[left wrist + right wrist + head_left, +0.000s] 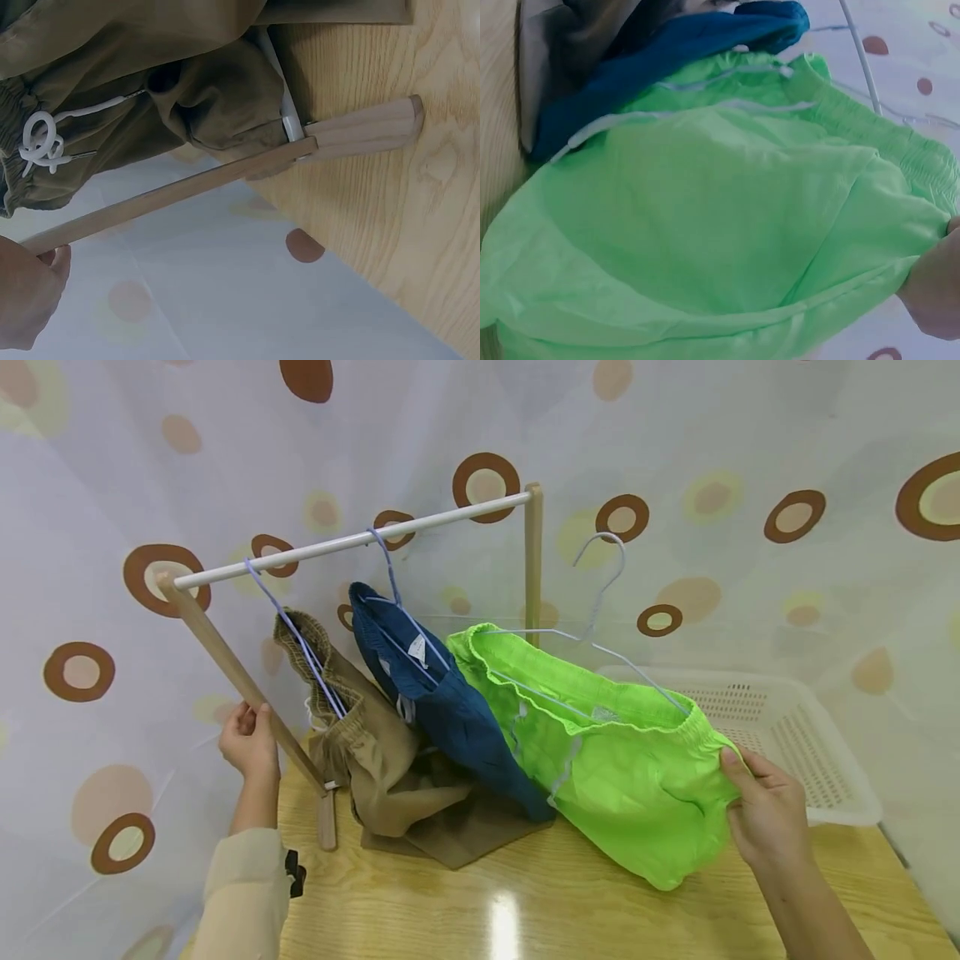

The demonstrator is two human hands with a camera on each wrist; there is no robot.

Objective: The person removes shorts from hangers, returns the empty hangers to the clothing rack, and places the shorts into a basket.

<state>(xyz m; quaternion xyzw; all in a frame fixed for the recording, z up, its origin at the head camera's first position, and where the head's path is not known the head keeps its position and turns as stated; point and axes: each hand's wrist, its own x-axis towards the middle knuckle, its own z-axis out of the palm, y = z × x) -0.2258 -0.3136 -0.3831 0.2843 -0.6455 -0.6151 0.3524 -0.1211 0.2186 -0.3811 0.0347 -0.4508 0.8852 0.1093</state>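
Observation:
My left hand (251, 739) holds the slanting wooden post (217, 647) of a small clothes rack, its fingers about the wood. In my right hand (772, 806) is the side of the waistband of bright green shorts (637, 777), pinched between thumb and fingers. A pale hanger (596, 612) lies inside that waistband; its hook rises free, apart from the rail (450, 517). Blue shorts (472, 727) and brown pants (382, 768) hang from the rail on purple-blue hangers. The left wrist view shows the post (172, 189) beside the brown pants' white drawstring (45, 142).
Behind the green shorts stands a white perforated basket (847, 760). A wooden table (420, 902) carries the rack, and the brown pants' lower part lies on it. A patterned curtain (420, 427) closes off the back and left. The rack's far post (533, 560) stands upright.

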